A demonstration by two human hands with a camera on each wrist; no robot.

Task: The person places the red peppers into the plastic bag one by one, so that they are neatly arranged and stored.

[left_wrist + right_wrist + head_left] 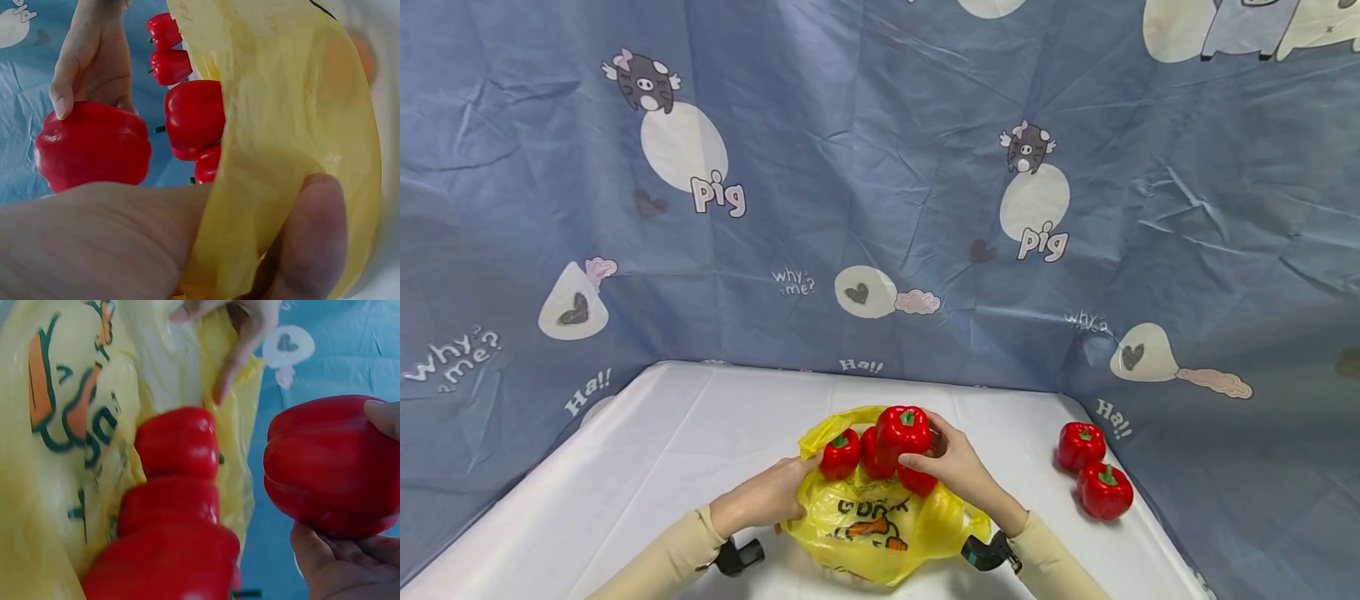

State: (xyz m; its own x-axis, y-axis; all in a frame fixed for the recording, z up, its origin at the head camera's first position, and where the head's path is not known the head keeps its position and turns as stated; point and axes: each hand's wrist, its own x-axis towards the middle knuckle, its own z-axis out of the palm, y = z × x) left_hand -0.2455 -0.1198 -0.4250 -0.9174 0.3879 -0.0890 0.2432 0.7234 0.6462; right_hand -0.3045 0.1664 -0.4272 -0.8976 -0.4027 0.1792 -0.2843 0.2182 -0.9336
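Note:
My right hand (958, 467) grips a glossy red bell pepper (904, 429) with a green stem, thumb on one side and fingers on the other. It holds the pepper over the mouth of a yellow plastic bag (827, 508) printed with dark letters and an orange drawing. In the right wrist view, the held pepper (331, 465) is apart from the bag. Several more red peppers (178, 444) sit inside the open bag. At the bag's left edge, my left hand (771, 497) holds the plastic, its thumb (315, 231) curled against the film.
Two red bell peppers (1081, 446) stand close together near the right edge of the white table (715, 425). A blue printed curtain (850, 192) hangs behind the table and along its sides. Each wrist carries a black camera (739, 557).

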